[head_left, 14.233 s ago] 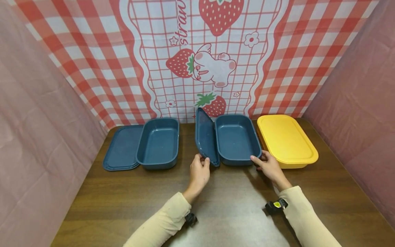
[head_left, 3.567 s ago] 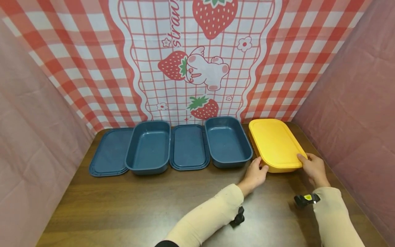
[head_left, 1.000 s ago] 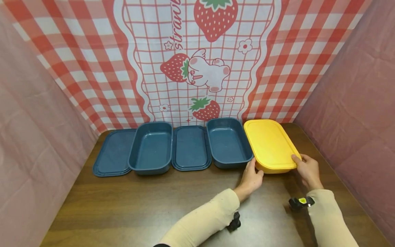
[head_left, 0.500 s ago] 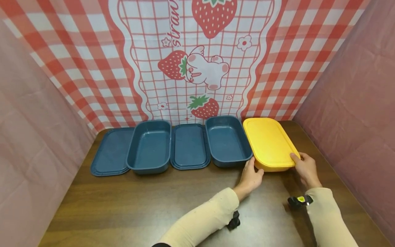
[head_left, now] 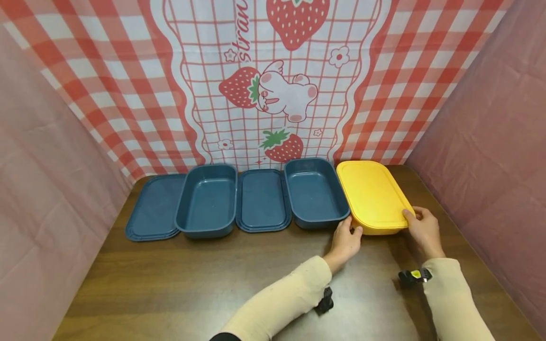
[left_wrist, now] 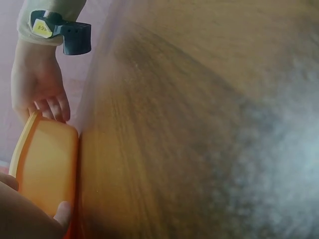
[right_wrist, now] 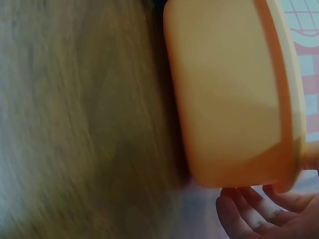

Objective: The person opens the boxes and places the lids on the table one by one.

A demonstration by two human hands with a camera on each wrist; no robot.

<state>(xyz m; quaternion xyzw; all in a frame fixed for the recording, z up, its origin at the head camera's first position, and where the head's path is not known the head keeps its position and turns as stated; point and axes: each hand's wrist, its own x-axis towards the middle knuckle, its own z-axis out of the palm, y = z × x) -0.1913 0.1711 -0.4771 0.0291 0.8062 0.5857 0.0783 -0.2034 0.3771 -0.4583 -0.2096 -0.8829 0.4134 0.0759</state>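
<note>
A yellow food container [head_left: 373, 196] with its yellow lid on stands at the right end of the row. My left hand [head_left: 344, 242] grips its front left corner, thumb on the front wall and fingers in beside the neighbouring blue container [head_left: 316, 194]. At the front right corner my right hand [head_left: 424, 233] holds it, thumb on the lid's edge and fingers along the right side. The right wrist view shows the right fingers [right_wrist: 259, 211] under the lid's rim. In the left wrist view the left thumb [left_wrist: 63, 214] lies against the yellow wall.
Left of that blue container lie a flat blue lid [head_left: 263, 201], another open blue container [head_left: 208, 201] and a second blue lid [head_left: 157, 208], partly behind that container's wall. The brown table [head_left: 179, 289] ends at a checked cloth [head_left: 141, 90] behind, with pink cloth on both sides.
Earlier, the left hand laid the tilted blue lid flat between the blue containers. Both hands then went to the yellow container, which slid left against the right blue container. Little differs over the last second.
</note>
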